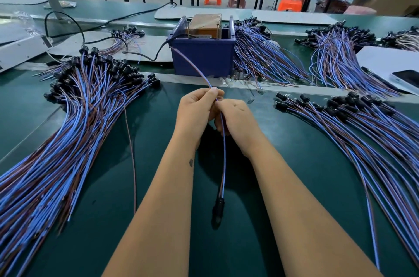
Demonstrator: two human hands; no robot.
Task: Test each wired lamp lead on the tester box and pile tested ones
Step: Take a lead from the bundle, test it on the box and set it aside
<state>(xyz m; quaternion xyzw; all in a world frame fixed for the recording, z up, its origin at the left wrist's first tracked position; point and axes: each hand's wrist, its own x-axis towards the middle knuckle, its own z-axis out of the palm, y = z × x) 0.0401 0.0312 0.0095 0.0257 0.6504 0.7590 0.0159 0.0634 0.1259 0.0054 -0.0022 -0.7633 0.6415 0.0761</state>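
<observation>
Both hands, the left hand (196, 110) and right hand (233, 118), pinched one thin blue-and-brown lamp wire (223, 152) above the green desk (283, 174), so its far end could reach the blue plastic tester box (204, 57).

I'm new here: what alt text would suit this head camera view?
Two hands, left hand and right hand, pinch one blue-brown lamp lead whose far end reaches a blue tester box, black socket dangling. Piles of leads flank them on a green table.
</observation>
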